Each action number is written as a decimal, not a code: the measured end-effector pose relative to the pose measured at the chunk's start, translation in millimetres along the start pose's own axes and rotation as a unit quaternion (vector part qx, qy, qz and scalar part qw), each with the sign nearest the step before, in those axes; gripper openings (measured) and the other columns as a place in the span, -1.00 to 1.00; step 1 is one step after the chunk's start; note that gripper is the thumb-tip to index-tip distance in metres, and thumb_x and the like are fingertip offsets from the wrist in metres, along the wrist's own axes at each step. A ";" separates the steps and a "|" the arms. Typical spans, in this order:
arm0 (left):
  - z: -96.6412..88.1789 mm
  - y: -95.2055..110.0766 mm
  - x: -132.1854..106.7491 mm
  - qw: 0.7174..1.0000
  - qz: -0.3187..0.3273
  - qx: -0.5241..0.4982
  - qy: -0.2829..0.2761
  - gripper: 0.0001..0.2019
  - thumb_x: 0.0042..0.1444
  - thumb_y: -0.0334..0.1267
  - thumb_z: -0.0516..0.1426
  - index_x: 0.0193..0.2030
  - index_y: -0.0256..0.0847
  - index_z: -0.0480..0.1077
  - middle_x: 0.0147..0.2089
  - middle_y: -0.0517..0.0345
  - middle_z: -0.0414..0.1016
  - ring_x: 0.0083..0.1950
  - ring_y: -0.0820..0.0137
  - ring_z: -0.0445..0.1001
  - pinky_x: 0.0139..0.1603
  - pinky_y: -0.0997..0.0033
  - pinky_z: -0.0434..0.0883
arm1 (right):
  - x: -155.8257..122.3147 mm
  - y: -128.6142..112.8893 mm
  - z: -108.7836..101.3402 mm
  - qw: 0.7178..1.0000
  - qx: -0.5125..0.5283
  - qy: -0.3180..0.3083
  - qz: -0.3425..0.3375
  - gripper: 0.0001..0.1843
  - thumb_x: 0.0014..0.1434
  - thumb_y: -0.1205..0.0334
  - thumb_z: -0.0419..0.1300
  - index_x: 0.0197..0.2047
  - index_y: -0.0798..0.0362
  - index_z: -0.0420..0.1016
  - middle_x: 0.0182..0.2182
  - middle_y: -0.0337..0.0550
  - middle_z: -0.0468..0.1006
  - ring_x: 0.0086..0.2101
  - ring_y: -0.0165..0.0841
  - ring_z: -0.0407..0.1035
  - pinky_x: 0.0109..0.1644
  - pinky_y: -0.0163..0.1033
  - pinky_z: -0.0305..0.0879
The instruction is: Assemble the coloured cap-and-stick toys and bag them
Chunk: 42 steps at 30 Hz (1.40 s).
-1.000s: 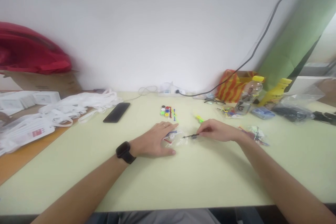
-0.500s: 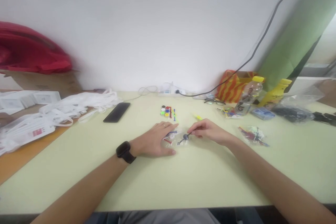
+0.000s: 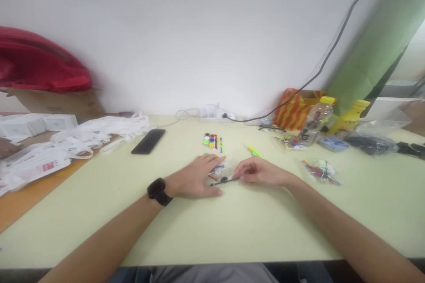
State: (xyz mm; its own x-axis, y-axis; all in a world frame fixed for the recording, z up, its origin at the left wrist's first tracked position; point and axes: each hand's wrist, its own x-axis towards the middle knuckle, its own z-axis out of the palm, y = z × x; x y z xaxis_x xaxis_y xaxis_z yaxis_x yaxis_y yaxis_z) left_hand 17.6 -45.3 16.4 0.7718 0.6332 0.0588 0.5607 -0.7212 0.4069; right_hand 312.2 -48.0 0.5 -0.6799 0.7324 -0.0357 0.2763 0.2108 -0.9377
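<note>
The right hand (image 3: 257, 171) is pinching a black stick (image 3: 216, 183) near its right end, between thumb and fingers; the left hand (image 3: 195, 177) is spreading open, palm down, and is pressing on a clear bag (image 3: 229, 170). The stick, carrying a dark disc (image 3: 224, 180) partway along, is lying at the bag, between the hands; whether it is resting inside or on top, the view is not showing clearly. The stick is probably light, stiff plastic, and thin enough to snap if bent; hold it by the bare end, clear of the disc. The film is looking soft and slippery, so flattening it by an edge is advisable. Count: one stick, one disc on it, one bag under the left hand, six coloured discs (image 3: 211, 145) grouped beyond the hands, one yellow-green piece (image 3: 254, 151), one filled bag (image 3: 321, 171) at right, one phone (image 3: 148, 141) and two bottles (image 3: 347, 119) standing on the worktop (image 3: 232, 230).
</note>
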 end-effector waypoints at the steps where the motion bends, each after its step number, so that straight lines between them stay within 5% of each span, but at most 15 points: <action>1: -0.1 0.1 -0.1 1.000 -0.001 0.000 -0.002 -0.01 0.14 0.26 0.27 0.59 -0.03 -0.02 0.50 -0.09 0.17 0.49 -0.12 0.11 0.47 -0.16 0.16 | 0.2 0.6 0.0 1.000 -0.010 0.010 -0.001 -0.75 0.21 0.11 0.36 -0.10 0.07 0.65 -0.24 -0.12 0.65 -0.41 -0.42 0.35 -0.33 -0.32 0.28; 12: -0.1 0.2 -0.6 1.000 -0.003 0.005 -0.006 0.06 0.07 0.37 0.25 0.59 -0.04 -0.03 0.52 -0.10 0.14 0.51 -0.16 0.08 0.46 -0.19 0.16 | -1.0 2.4 0.9 0.998 -0.032 0.031 0.037 -0.75 0.15 0.07 0.41 -0.22 0.09 0.69 -0.31 -0.14 0.64 -0.32 -0.35 0.40 -0.22 -0.26 0.31; 17: 1.4 -1.0 -0.5 1.000 -0.003 0.006 -0.009 0.07 0.07 0.40 0.23 0.59 -0.03 -0.04 0.53 -0.08 0.12 0.52 -0.15 0.06 0.48 -0.18 0.14 | -2.6 -6.3 2.5 0.998 0.003 0.018 0.062 -0.68 0.18 -0.01 0.38 -0.18 0.10 0.69 -0.39 -0.18 0.62 -0.50 -0.46 0.25 -0.42 -0.32 0.22; 29: 1.9 -1.4 -0.4 1.000 0.008 0.003 0.005 0.02 0.12 0.35 0.23 0.59 -0.02 -0.04 0.49 -0.08 0.18 0.49 -0.11 0.12 0.47 -0.14 0.15 | -11.5 -29.0 -2.3 0.990 0.049 0.001 0.133 -0.61 0.27 -0.08 0.29 -0.11 0.09 0.67 -0.11 0.01 0.72 -0.56 -0.48 0.29 -0.49 -0.30 0.23; 42: 1.8 -0.3 -1.0 1.000 0.002 -0.004 -0.003 0.01 0.13 0.34 0.24 0.59 -0.02 -0.03 0.50 -0.07 0.16 0.50 -0.11 0.08 0.47 -0.16 0.15 | -10.9 -22.8 5.2 0.981 0.133 -0.002 0.141 -0.45 0.31 -0.11 0.29 0.24 0.02 0.48 0.03 0.04 0.65 -0.51 -0.47 0.40 -0.43 -0.31 0.41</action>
State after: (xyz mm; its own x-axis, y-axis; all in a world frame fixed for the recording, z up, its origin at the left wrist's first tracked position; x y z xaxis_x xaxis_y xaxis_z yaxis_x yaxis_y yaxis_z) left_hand 17.2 -46.2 14.6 0.7760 0.6283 0.0552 0.5551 -0.7220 0.4131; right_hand 309.8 -64.2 20.5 -0.6046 0.7351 -0.3069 0.2666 -0.1763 -0.9475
